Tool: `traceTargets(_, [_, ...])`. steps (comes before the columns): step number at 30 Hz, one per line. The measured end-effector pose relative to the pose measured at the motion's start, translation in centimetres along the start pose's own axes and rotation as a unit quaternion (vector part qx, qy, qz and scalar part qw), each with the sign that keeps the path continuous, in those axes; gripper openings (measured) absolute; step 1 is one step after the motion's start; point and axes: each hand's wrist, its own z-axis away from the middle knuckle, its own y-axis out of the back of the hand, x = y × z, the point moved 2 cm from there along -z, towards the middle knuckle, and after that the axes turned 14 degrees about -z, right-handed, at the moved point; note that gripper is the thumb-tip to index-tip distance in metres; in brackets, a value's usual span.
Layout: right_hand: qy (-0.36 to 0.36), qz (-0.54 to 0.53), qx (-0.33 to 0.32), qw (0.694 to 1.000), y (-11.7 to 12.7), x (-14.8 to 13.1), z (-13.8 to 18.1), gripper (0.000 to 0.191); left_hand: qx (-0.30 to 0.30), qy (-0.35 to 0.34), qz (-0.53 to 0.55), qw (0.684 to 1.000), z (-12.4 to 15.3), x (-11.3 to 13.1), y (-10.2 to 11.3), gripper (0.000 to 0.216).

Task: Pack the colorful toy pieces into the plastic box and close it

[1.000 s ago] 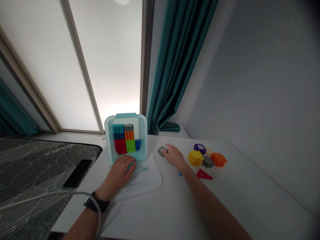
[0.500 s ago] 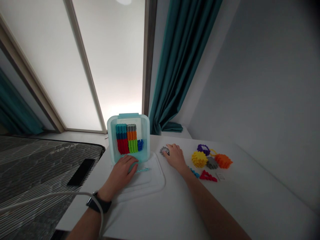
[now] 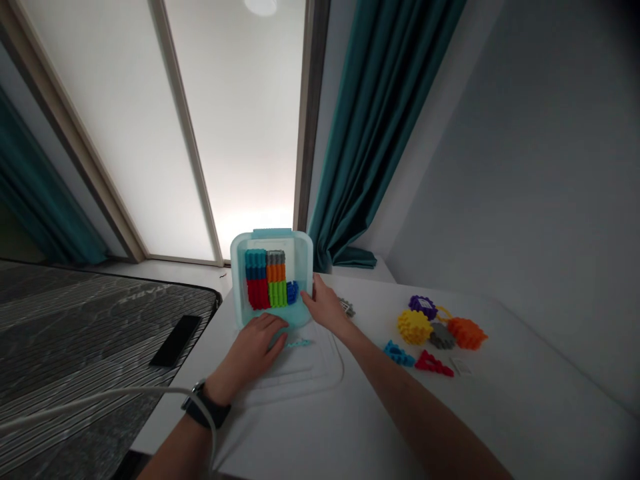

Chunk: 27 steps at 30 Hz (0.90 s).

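Observation:
A pale teal plastic box (image 3: pixel 240 287) stands at the far left of the table, its inside facing me. Rows of toothed plastic gears (image 3: pixel 267 279) in teal, blue, red, grey, orange and green fill part of it, with a loose blue piece (image 3: pixel 293 292) beside them. My right hand (image 3: pixel 323 303) grips the box's right wall, thumb at the inner side. My left hand (image 3: pixel 263 340) rests with its fingers on the near rim and its thumb spread apart. A grey gear (image 3: pixel 347 307) lies just right of my right hand, partly hidden by it.
A translucent lid (image 3: pixel 305 377) lies under my left hand, with a small teal piece (image 3: pixel 299 343). To the right are purple (image 3: pixel 423 305), yellow (image 3: pixel 415 327), grey (image 3: pixel 443 336) and orange gears (image 3: pixel 467 332), plus blue (image 3: pixel 399 353) and red pieces (image 3: pixel 434 363). A phone (image 3: pixel 175 341) lies left.
My right hand has left the grey gear and moved left onto the box's right wall. The left hand stays at the near rim. The whole view has shifted slightly.

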Motion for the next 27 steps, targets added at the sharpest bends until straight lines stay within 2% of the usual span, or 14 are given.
traceTargets(3, [0.003,0.002,0.0,1.0,-0.2,-0.1,-0.6,0.017,-0.004,-0.004,-0.019,1.0,0.2,-0.4,0.5,0.018])
traceTargets(6, [0.007,-0.01,-0.004,1.0,-0.1,-0.4,-1.5,0.01,-0.01,-0.012,-0.044,0.999,0.0,-1.0,1.0,0.019])
traceTargets(13, [-0.018,-0.075,-0.008,0.997,0.3,-0.8,-4.4,0.013,0.004,-0.03,-0.117,0.993,-1.2,-2.6,2.5,0.023])
traceTargets(27, [-0.115,-0.156,-0.061,0.979,0.8,-0.5,-8.1,0.02,0.043,-0.031,-0.081,0.995,-3.2,-4.2,2.9,0.026])
